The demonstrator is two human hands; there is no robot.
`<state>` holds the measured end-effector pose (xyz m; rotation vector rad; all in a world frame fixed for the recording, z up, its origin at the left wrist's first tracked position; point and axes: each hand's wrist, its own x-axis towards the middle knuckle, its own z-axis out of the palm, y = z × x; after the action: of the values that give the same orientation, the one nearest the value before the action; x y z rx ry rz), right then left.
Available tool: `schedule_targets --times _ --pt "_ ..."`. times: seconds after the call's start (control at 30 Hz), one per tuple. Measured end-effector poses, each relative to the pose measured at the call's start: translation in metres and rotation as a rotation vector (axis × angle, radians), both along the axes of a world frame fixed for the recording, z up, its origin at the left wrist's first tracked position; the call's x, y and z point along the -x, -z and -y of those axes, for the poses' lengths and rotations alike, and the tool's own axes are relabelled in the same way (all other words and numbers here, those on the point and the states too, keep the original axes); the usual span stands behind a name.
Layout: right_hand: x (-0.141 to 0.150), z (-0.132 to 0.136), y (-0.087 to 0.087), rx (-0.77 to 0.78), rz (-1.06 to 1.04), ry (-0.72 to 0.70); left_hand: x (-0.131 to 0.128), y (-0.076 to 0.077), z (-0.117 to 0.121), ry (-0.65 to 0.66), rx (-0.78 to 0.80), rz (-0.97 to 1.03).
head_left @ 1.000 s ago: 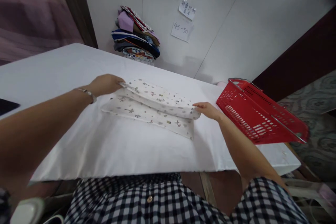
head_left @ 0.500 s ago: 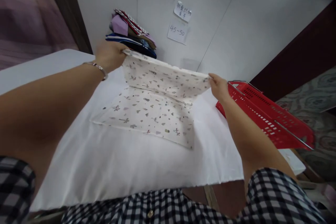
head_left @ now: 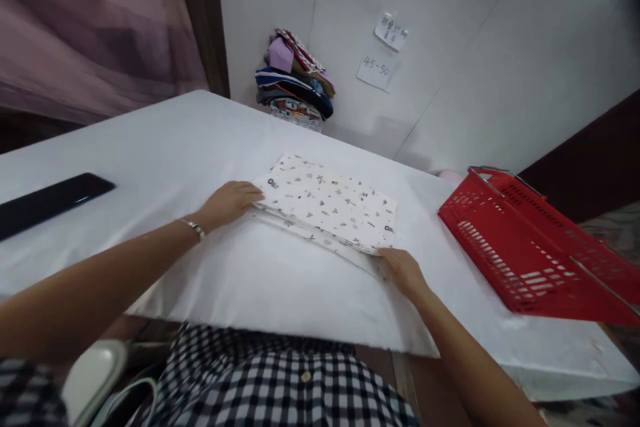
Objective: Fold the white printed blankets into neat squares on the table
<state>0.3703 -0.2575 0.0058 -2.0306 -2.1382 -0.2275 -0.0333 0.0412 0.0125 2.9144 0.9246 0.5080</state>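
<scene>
A white cloth [head_left: 325, 200] printed with small figures lies folded on the white-covered table [head_left: 260, 273] in front of me. Its upper layer is laid over, and a strip of the lower layer shows along the near edge. At the cloth's near left corner, my left hand [head_left: 233, 201] has its fingers closed on the fold, a bracelet at the wrist. The near right corner is pinched by my right hand [head_left: 401, 270], whose fingertips are partly hidden by the hand itself.
Several folded fabrics [head_left: 297, 80] are stacked at the table's back by the wall. A red plastic basket [head_left: 530, 247] stands on the right. A black phone-like slab [head_left: 55, 200] lies at the left. Paper notes [head_left: 377, 70] hang on the wall, and a pink curtain [head_left: 90, 27] is at the far left.
Both hands have come down and toward me with the raised part of the cloth, which now lies folded over the rest. The view has shifted, bringing the black slab into sight.
</scene>
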Motion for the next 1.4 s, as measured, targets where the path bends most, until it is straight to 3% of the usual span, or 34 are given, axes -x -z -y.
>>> schedule_targets --times 0.17,0.33,0.5,0.6,0.8,1.13,1.27,1.4 --pt "0.009 0.005 -0.010 -0.040 0.006 0.010 0.000 -0.012 -0.001 -0.037 -0.018 0.044" --pt "0.020 0.019 0.004 -0.028 -0.024 -0.066 0.008 -0.002 0.012 -0.053 0.016 0.057" --pt "0.018 0.021 0.006 -0.065 -0.027 -0.083 0.015 0.000 0.020 -0.067 -0.014 0.145" --pt "0.019 0.022 0.008 -0.048 -0.041 -0.076 0.018 0.002 0.022 -0.036 -0.011 0.088" --pt "0.022 0.025 0.014 -0.035 -0.051 -0.086 0.018 0.005 0.021 -0.043 -0.003 0.022" --pt "0.021 0.023 0.027 -0.181 0.028 -0.197 0.020 0.013 0.012 -0.003 -0.096 0.028" --pt "0.029 0.022 0.026 -0.153 0.025 -0.178 0.012 0.011 0.024 -0.029 -0.146 0.035" --pt "0.043 0.014 0.019 -0.127 0.059 -0.140 -0.014 0.006 0.048 0.018 -0.187 0.026"
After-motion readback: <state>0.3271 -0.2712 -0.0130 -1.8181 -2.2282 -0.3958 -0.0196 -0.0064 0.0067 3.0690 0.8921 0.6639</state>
